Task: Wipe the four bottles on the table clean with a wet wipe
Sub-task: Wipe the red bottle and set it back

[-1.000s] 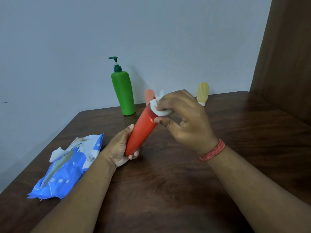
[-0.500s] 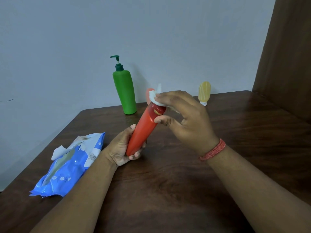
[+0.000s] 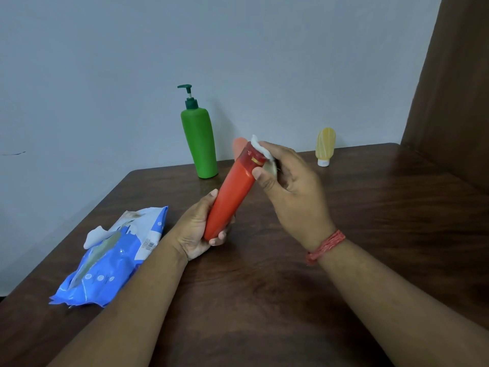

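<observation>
Since earlier frame, wet wipe [image 3: 260, 149] slid from red bottle [image 3: 230, 196] shoulder up onto cap end.

Head view: left hand [image 3: 198, 231] gripping bottle base, bottle tilted up and away. Right hand [image 3: 287, 192] curled round wipe, pinching it against cap (thumb on bottle neck). Green pump bottle [image 3: 199, 144] beyond left hand; yellow bottle [image 3: 325, 145] beyond right hand; peach bottle [image 3: 239, 145] half hidden behind cap. Wipe pack [image 3: 111, 258] left of left hand on bench [image 3: 370, 207].

Step, likely: wiping first bottle. Next: finish cap, set down, take another.
</observation>
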{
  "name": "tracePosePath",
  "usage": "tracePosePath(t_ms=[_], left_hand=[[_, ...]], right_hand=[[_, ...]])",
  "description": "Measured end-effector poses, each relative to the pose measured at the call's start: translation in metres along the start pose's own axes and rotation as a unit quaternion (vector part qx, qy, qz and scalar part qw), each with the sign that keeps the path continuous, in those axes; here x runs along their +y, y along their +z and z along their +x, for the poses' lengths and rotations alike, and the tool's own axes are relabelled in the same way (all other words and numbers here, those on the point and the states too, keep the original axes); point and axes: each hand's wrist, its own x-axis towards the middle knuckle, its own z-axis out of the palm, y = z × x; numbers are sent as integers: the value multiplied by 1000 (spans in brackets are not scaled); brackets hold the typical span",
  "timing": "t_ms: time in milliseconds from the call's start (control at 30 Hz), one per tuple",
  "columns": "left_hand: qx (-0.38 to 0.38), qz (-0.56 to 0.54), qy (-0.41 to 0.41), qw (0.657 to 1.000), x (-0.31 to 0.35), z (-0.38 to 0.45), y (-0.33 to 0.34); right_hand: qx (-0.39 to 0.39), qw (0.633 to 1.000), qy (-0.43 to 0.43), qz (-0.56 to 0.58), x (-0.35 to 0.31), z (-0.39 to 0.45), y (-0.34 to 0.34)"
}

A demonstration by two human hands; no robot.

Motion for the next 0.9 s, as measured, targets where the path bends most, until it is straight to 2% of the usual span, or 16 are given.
tracePosePath(t_ms=[133,267,433,533,600,800,900], left_hand=[[9,-4,1,1000,3,-5,4],[21,12,-3,1000,4,-4,8],[31,24,-1,999,3,-3,10],[38,8,9,999,3,-6,17],[45,-5,21,999,2,-7,23],[86,-24,39,995,2,-5,28],[86,-8,43,995,3,-6,29]], right_hand=[[30,994,73,74,-8,-5,7],[115,992,49,19,-9,-5,9],[145,988,24,-35,-7,-9,13],[140,981,-66,-121,-3,-12,14],[110,971,-113,-181,3,-15,15],[25,944,-166,-285,18,-14,15],[47,936,-178,-301,19,-9,10]])
